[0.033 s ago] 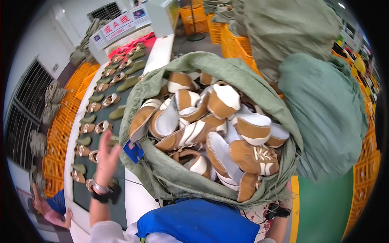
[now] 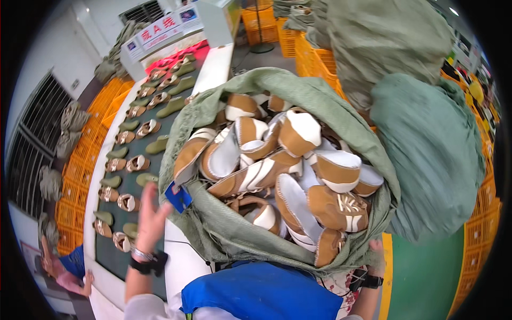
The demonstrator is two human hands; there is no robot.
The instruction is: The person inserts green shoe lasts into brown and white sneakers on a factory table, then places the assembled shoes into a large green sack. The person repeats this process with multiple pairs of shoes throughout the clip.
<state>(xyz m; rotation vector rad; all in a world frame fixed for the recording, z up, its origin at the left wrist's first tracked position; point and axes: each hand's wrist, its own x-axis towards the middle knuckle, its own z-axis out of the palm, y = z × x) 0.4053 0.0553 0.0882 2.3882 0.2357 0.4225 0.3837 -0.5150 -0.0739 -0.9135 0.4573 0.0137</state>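
In front of me stands a green woven sack, its mouth wide and rolled back. Brown and white shoe uppers with pale linings fill it, heaped at all angles. My left hand is open, fingers apart, over the edge of the belt beside the sack. Nothing is in it, and a blue tag on the sack's left side is close to its fingertips. My right hand is by the sack's lower right side; its fingers are mostly hidden, so I cannot tell their state.
At the left runs a dark conveyor belt with rows of green shoe lasts and brown shoe uppers. Orange crates line the wall. Full sacks stand at the right. Another person is at the lower left.
My left hand has moved slightly right and down, nearer the blue tag. More of my right hand shows beside the sack. The whole view has shifted a little.
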